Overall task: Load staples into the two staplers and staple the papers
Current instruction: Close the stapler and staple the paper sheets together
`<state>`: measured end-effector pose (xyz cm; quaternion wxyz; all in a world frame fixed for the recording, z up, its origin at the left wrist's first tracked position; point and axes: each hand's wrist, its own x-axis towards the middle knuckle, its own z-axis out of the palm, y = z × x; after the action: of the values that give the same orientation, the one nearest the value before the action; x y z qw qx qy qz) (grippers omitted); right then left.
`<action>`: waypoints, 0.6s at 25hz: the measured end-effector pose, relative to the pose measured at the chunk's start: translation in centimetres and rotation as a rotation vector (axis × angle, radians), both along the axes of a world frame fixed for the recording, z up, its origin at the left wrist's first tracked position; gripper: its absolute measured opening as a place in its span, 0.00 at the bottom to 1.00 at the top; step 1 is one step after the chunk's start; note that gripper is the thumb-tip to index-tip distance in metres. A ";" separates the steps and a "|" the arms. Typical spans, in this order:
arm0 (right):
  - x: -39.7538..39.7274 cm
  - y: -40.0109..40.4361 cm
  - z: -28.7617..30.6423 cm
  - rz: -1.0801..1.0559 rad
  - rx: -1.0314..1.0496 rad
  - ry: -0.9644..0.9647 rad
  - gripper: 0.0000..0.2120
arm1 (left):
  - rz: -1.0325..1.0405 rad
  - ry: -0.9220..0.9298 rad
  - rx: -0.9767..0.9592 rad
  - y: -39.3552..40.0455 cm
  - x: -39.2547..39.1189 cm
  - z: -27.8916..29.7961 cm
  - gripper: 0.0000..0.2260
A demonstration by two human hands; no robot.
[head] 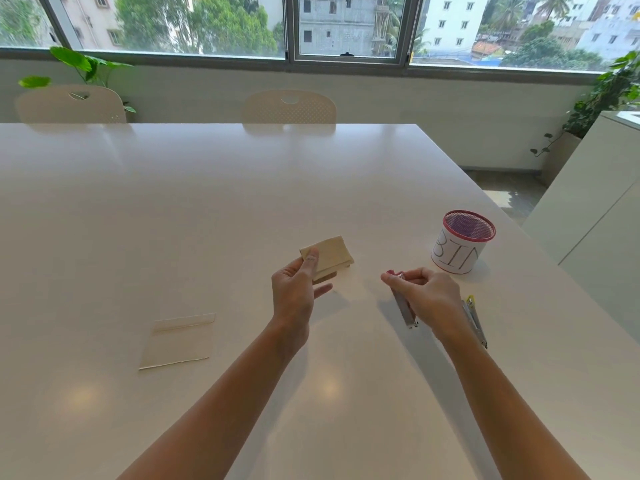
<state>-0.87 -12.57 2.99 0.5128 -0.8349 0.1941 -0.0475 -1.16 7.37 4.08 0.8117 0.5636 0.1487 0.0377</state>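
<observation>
White glossy table (207,209) filling the frame; folded paper (329,254) at centre, light and limp, best pinched at an edge, clamped under left hand (294,289) thumb. Right of centre, red-tipped stapler (403,306) (stiff, slick metal) gripped by right hand (429,292), fingers curled tight. Second, yellow-tipped stapler (474,320) lying beside.

White table, chairs, plants, window

A red-rimmed mesh cup (463,241) marked "BIN" stands right of centre on the table (173,209); two chairs (289,107) sit behind it, plants (83,65) in the upper corners, a window (346,26) along the top.
</observation>
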 end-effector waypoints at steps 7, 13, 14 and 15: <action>-0.4 0.2 -1.4 -0.026 -0.601 -0.086 0.18 | -0.016 -0.005 0.010 -0.5 0.0 -0.2 0.08; -0.1 0.1 -1.5 0.006 -0.707 -0.032 0.21 | -0.040 -0.009 0.016 -0.4 0.2 -0.3 0.08; 0.0 -0.1 -1.4 0.016 -0.738 0.008 0.24 | -0.041 -0.010 0.018 -0.4 0.2 -0.3 0.08; -0.1 -0.2 -1.2 0.012 -0.775 0.046 0.26 | -0.043 -0.012 0.021 -0.3 0.3 -0.3 0.08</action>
<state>-0.93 -12.72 1.78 0.1553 -0.9687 0.1682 -0.0956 -0.87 7.11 3.80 0.8072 0.5748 0.1315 0.0252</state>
